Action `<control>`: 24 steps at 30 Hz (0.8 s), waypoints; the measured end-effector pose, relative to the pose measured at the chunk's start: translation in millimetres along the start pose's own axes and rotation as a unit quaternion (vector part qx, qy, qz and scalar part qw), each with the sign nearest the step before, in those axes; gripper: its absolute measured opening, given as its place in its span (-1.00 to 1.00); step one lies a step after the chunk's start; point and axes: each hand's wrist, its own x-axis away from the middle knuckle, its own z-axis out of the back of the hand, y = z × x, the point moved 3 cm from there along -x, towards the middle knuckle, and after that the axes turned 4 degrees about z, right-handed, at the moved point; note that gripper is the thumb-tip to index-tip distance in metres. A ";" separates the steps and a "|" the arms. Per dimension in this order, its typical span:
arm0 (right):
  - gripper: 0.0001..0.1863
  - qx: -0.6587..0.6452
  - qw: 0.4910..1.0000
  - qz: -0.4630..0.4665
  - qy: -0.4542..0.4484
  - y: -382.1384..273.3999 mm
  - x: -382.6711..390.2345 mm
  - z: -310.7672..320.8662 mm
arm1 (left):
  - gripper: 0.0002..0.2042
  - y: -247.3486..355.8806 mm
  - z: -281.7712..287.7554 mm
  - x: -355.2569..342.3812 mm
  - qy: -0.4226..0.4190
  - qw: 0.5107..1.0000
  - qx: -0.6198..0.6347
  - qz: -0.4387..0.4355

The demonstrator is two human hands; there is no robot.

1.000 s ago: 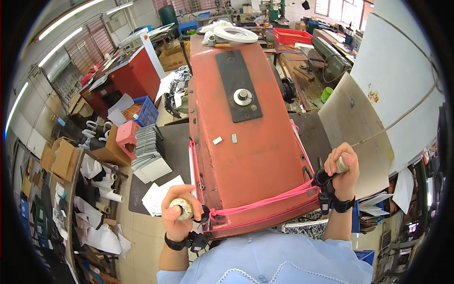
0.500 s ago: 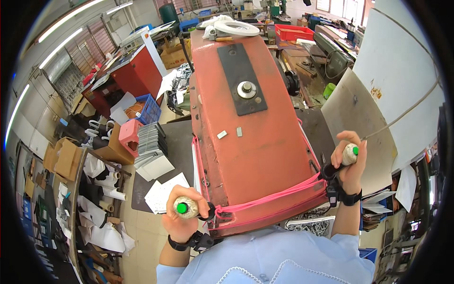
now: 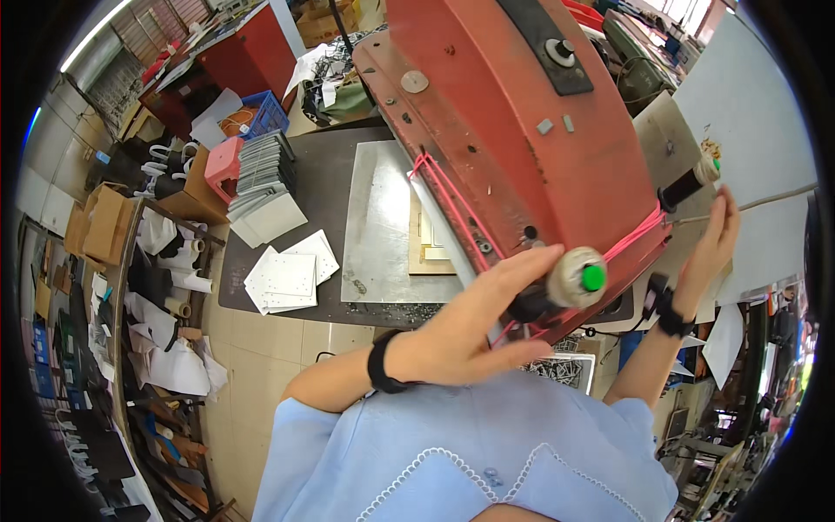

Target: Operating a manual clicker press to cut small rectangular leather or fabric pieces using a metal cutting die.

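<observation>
My left hand (image 3: 474,322) is at the near handle (image 3: 574,278), which has a wrapped pale knob with a green tip. Its fingers and thumb are stretched apart on either side of the black grip, seeming to touch it. My right hand (image 3: 704,257) is open, fingers straight, just below the other handle (image 3: 691,183), which has a black grip and green tip. Pink cord (image 3: 639,230) runs along the front of the red swing arm (image 3: 522,148) between the handles. Left of the arm, a metal plate (image 3: 374,217) bears a wooden block (image 3: 426,261), partly hidden.
White punched sheets (image 3: 291,278) and a stack of grey sheets (image 3: 265,174) lie on the dark table (image 3: 326,165) to the left. A tray of small metal parts (image 3: 565,370) is below the arm. Rolls of material fill a shelf (image 3: 178,304) far left. A pale panel (image 3: 748,130) stands right.
The red arm has swung to the right, uncovering the metal plate and wooden block. Both hands have loosened from around the handles, and my left hand has moved right with the arm.
</observation>
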 end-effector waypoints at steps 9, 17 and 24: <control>-0.34 -0.462 0.854 -0.187 -0.152 -60.8 91.3 -35.2 | -0.73 -105.1 55.2 16.5 0.037 0.921 -0.378 0.092; -0.49 -0.326 0.933 -0.150 -0.024 -11.6 42.1 -25.9 | -0.65 -135.3 50.4 5.8 -0.082 0.819 -0.565 0.060; -0.71 -0.103 0.957 -0.015 -0.272 -41.0 118.7 -74.2 | -0.62 -138.4 45.8 9.8 -0.139 0.729 -0.670 0.018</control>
